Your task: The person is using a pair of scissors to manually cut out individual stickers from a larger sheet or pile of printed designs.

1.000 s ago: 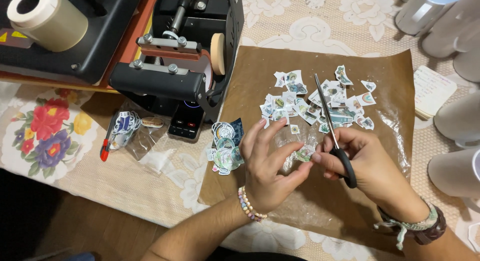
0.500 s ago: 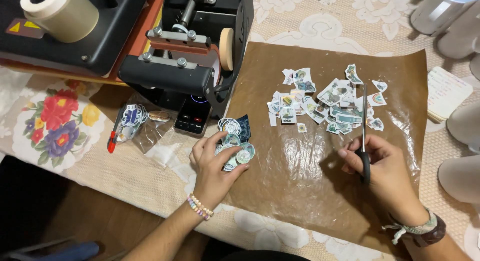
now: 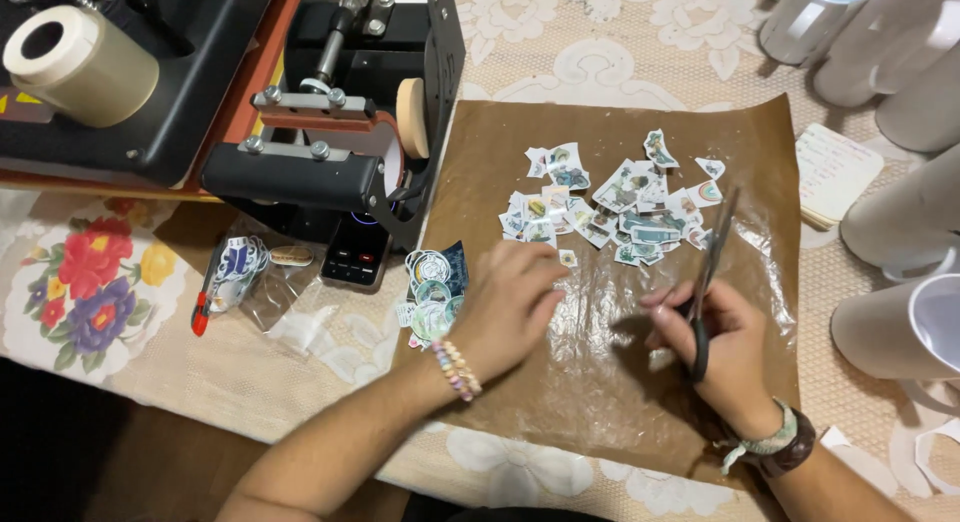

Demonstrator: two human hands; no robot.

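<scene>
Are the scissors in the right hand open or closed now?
Closed, as far as visible: the scissors show one thin dark line of blades above the right hand, with no gap; motion blur leaves slight doubt.

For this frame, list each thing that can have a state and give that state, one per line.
scissors: held in the right hand, blades closed or nearly so, tips pointing away
left hand: palm down, resting on the brown sheet beside the sticker stack
cut stickers: scattered loose on the sheet
tape roll: lying on its side on the press
white tumblers: lying on their sides
</scene>
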